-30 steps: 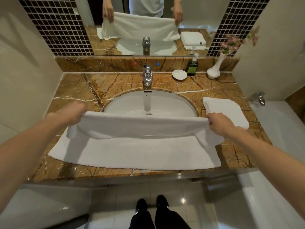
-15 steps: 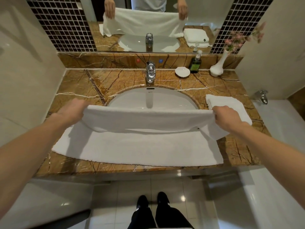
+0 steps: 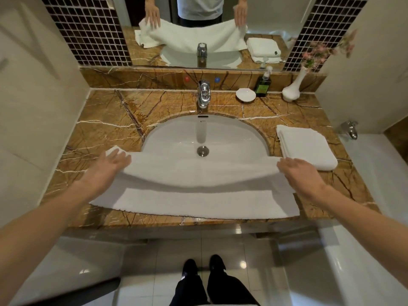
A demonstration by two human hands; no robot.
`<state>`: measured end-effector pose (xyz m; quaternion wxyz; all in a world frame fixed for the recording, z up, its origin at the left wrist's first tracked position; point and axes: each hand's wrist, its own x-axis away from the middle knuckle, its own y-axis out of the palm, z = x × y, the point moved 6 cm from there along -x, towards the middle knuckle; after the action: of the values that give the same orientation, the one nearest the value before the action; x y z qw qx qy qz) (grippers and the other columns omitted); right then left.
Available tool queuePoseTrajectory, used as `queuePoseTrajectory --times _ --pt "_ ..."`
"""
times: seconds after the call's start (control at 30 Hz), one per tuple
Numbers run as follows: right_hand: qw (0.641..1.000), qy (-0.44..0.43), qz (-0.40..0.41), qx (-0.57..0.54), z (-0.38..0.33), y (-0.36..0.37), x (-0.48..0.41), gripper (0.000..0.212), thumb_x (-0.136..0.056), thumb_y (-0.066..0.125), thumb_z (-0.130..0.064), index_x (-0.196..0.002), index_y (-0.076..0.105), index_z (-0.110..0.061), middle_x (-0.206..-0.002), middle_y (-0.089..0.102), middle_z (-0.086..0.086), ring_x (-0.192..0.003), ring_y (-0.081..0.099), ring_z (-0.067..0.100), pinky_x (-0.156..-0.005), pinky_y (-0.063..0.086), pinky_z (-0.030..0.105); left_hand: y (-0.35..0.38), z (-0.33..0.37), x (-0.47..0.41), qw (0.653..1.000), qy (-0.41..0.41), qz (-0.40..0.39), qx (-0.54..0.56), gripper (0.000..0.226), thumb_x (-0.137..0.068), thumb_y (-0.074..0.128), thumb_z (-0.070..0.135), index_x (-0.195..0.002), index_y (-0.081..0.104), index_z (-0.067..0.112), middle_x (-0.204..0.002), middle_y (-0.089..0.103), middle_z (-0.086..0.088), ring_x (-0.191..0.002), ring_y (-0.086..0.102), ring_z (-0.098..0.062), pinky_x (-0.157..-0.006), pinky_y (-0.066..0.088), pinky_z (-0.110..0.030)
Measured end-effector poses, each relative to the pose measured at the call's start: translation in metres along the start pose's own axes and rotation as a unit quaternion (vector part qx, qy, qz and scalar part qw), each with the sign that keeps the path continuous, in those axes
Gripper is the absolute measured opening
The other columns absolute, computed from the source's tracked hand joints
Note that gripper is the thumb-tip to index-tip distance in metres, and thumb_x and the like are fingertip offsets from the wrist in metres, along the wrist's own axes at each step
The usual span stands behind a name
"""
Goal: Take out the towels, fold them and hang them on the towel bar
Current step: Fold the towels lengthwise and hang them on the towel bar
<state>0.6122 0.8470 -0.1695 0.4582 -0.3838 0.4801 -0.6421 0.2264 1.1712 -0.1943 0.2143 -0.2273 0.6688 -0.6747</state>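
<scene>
While a person stands at a brown marble counter [image 3: 99, 133], a long white towel [image 3: 198, 202] lies along the counter's edge just in front of the sink [image 3: 176, 138]. The towel is doubled over itself, and its upper layer sags across the sink's front rim. The left hand [image 3: 110, 167] rests on the fold's end left of the sink, fingers straight and spread. The right hand [image 3: 300, 175] rests on the other end, right of the sink, fingers also straight. A folded towel [image 3: 309, 149] sits right of the sink, just beyond that hand. Behind the sink stand a faucet [image 3: 204, 96], a soap dish [image 3: 245, 94], a dark bottle [image 3: 263, 81] and a white vase [image 3: 292, 89].
</scene>
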Motion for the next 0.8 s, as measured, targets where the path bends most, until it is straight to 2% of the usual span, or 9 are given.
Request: queuePoseTrajectory --times 0.07,0.13,0.2,0.3,0.4,0.53,0.6,0.67,0.8 --pt "0.999 -0.046 -0.009 0.003 -0.013 0.013 0.015 0.036 -0.064 0.077 0.0 -0.095 0.063 -0.013 -0.09 0.066 0.005 -0.075 0.062 0.021 -0.061 0.049 0.028 0.013 0.005 0.011 1.0 0.027 0.003 -0.004 0.081 -0.072 0.051 -0.028 -0.143 0.037 0.008 -0.148 0.032 -0.02 -0.139 0.027 -0.038 -0.114 0.006 -0.041" --pt "0.998 -0.059 -0.034 0.012 -0.022 0.025 0.026 0.043 -0.065 0.078 -0.001 -0.104 0.065 -0.012 -0.104 0.068 0.006 -0.091 0.065 0.024 -0.073 0.055 0.036 0.028 0.006 0.019 0.998 0.049 -0.022 -0.013 0.081 -0.072 0.053 -0.026 -0.144 0.034 0.005 -0.149 0.03 -0.02 -0.141 0.024 -0.035 -0.117 0.006 -0.04" --pt "0.998 -0.061 -0.023 0.002 -0.025 0.03 0.033 0.052 -0.057 0.081 0.003 -0.105 0.068 -0.01 -0.11 0.069 0.01 -0.098 0.066 0.028 -0.077 0.057 0.043 0.043 -0.001 0.024 0.998 0.039 -0.054 -0.012 0.085 -0.075 0.051 -0.024 -0.148 0.021 0.007 -0.155 0.015 -0.018 -0.145 0.011 -0.031 -0.118 0.0 -0.038" --pt "0.999 -0.043 -0.014 -0.018 -0.027 0.031 0.036 0.049 -0.053 0.082 0.004 -0.098 0.067 -0.01 -0.107 0.067 0.012 -0.092 0.067 0.029 -0.073 0.058 0.04 0.056 -0.02 0.025 0.996 -0.038 -0.074 -0.015 0.091 -0.079 0.044 -0.022 -0.151 0.0 0.013 -0.156 -0.01 -0.021 -0.145 -0.008 -0.034 -0.117 -0.004 -0.042" --pt "0.993 0.056 -0.014 -0.103 -0.019 0.04 0.035 0.028 -0.076 0.065 -0.01 -0.098 0.049 -0.017 -0.099 0.056 0.003 -0.076 0.053 0.017 -0.062 0.054 0.033 0.062 -0.029 0.021 0.99 -0.105 -0.091 0.008 0.08 -0.09 0.036 -0.009 -0.152 -0.006 0.02 -0.157 -0.01 -0.02 -0.145 -0.002 -0.039 -0.118 0.005 -0.046" --pt "0.93 0.242 -0.043 -0.274 -0.015 0.059 0.036 0.028 -0.092 0.054 -0.027 -0.118 0.048 -0.018 -0.106 0.059 -0.002 -0.09 0.06 0.019 -0.074 0.055 0.04 0.072 -0.035 0.021 0.977 -0.168 -0.076 0.109 0.052 -0.102 0.027 0.02 -0.151 0.01 0.027 -0.158 0.017 -0.011 -0.139 0.027 -0.035 -0.112 0.025 -0.048" --pt "0.928 0.264 -0.089 -0.249 -0.017 0.066 0.036 0.024 -0.092 0.054 -0.02 -0.114 0.049 -0.013 -0.101 0.064 0.007 -0.087 0.063 0.026 -0.073 0.055 0.043 0.073 -0.035 0.02 0.979 -0.156 -0.061 0.118 0.056 -0.1 0.035 0.013 -0.151 0.013 0.025 -0.155 0.025 -0.013 -0.135 0.034 -0.037 -0.107 0.032 -0.048" --pt "0.937 0.269 -0.104 -0.195 -0.016 0.063 0.036 0.02 -0.09 0.052 -0.012 -0.11 0.048 -0.011 -0.093 0.065 0.011 -0.08 0.062 0.03 -0.068 0.055 0.042 0.072 -0.037 0.02 0.981 -0.137 -0.082 0.109 0.066 -0.097 0.037 0.005 -0.152 0.006 0.024 -0.156 0.02 -0.016 -0.139 0.027 -0.037 -0.11 0.028 -0.047" --pt "0.972 0.208 -0.106 -0.01 -0.008 0.045 0.035 0.022 -0.085 0.054 -0.008 -0.106 0.051 -0.012 -0.079 0.065 0.004 -0.066 0.061 0.026 -0.055 0.036 0.029 0.064 -0.04 0.024 0.988 -0.097 -0.111 -0.044 0.089 -0.083 0.049 -0.009 -0.152 -0.001 0.017 -0.157 0.009 -0.017 -0.143 0.01 -0.037 -0.115 0.015 -0.045"
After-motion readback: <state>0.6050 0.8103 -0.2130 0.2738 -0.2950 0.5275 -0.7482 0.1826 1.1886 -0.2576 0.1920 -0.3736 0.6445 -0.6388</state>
